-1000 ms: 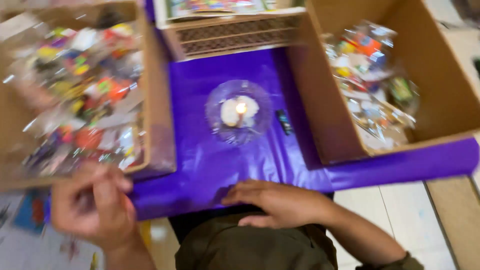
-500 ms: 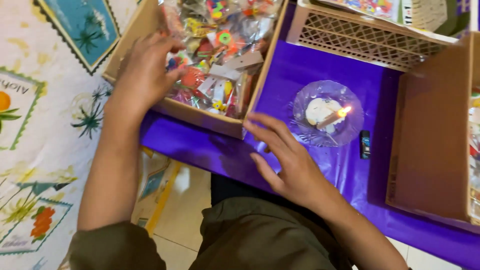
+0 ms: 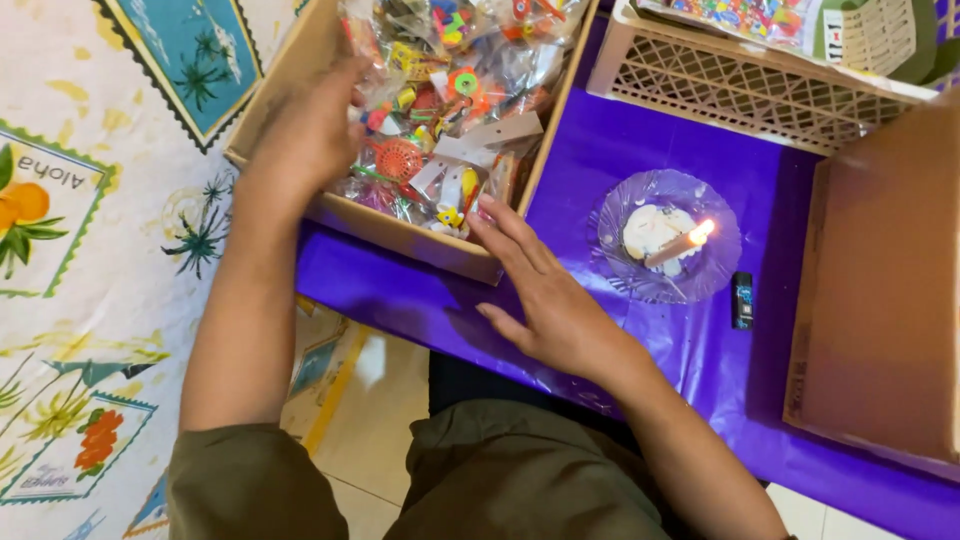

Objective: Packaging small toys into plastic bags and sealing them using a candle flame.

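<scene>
My right hand (image 3: 545, 300) lies nearest me, open and flat, palm down on the purple cover (image 3: 640, 160) near the table's front edge, its fingertips touching the near wall of the cardboard box (image 3: 420, 238). My left arm stretches straight ahead along the table's left edge; my left hand (image 3: 305, 130) reaches into that box, fingers curled over the heap of small toy packets (image 3: 450, 110), though I cannot tell whether it grips one. To the right of the box stands one clear dish (image 3: 668, 236) with one lit candle (image 3: 680, 243), and one small lighter (image 3: 742, 300) just beside it. Further back sits one cream lattice basket (image 3: 740, 85). A second cardboard box (image 3: 880, 280) fills the right edge.
</scene>
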